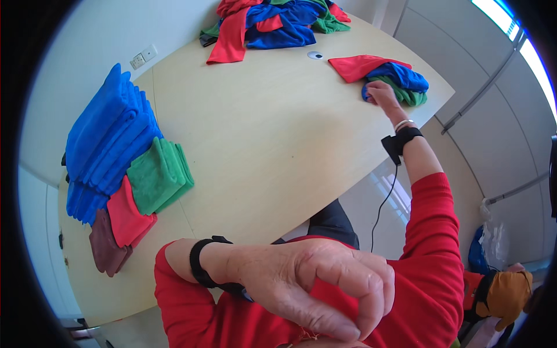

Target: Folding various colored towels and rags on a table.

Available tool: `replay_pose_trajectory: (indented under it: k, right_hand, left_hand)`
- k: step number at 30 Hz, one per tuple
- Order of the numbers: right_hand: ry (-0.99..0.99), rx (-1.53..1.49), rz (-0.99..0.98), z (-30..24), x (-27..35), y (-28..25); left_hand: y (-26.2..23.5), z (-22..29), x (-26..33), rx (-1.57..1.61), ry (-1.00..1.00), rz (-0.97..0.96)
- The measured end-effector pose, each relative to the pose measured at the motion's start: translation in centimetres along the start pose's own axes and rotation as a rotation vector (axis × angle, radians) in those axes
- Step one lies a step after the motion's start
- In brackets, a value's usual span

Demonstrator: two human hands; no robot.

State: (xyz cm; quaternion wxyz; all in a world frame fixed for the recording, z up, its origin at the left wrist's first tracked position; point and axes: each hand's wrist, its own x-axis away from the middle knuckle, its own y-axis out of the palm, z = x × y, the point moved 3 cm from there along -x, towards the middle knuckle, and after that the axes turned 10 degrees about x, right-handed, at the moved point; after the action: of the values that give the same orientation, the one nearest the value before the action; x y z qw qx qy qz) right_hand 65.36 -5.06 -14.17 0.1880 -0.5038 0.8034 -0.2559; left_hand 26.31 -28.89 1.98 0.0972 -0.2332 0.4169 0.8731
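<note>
Blue fleecy-looking cloths rise in one tall folded stack point(107, 133) at the far left of the desk point(249, 145); its layers press too close for a sure count. Against it sit three lower folded piles, one of each colour: a brown pile point(109, 246), a red pile point(129, 217) and a green pile point(159, 174), which makes four piles in all. How many cloths each holds is hard to tell.

Further right, at the back edge, lies one large loose heap point(284, 26) of red, blue and green, its pieces too tangled to number.

Of the two hands, the left hand point(328, 281) is raised close to the camera, thumb and fingers curled; whether anything is pinched there I cannot tell. The right hand point(383, 95) reaches across to one small heap point(400, 75) near the desk's right corner, fingers bent down at a bit of blue cloth point(365, 93) — the fingertips are hidden, so I cannot say if they have closed on it. Three colours show in that heap: red, blue and green.

To handle it well, I would pinch a single edge — not a fistful — and lift gently, so the overlapping red and green layers stay put.
</note>
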Motion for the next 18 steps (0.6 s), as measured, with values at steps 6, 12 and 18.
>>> replay_pose_trajectory:
  k: [6, 12, 18]
  right_hand:
    - [-0.262, 0.613, 0.429, 3.4, -5.4, -4.3]
    - [-0.762, 1.073, 0.548, 0.8, -9.5, -0.4]
    - [-0.578, 1.055, 0.352, 1.5, -14.0, 1.3]
  left_hand:
    - [-3.2, -1.8, -4.7, 0.211, 0.147, 0.053]
    - [-7.6, 0.9, -9.4, -0.084, 0.01, -0.087]
    - [-10.1, 1.6, -11.2, -0.187, -0.072, -0.119]
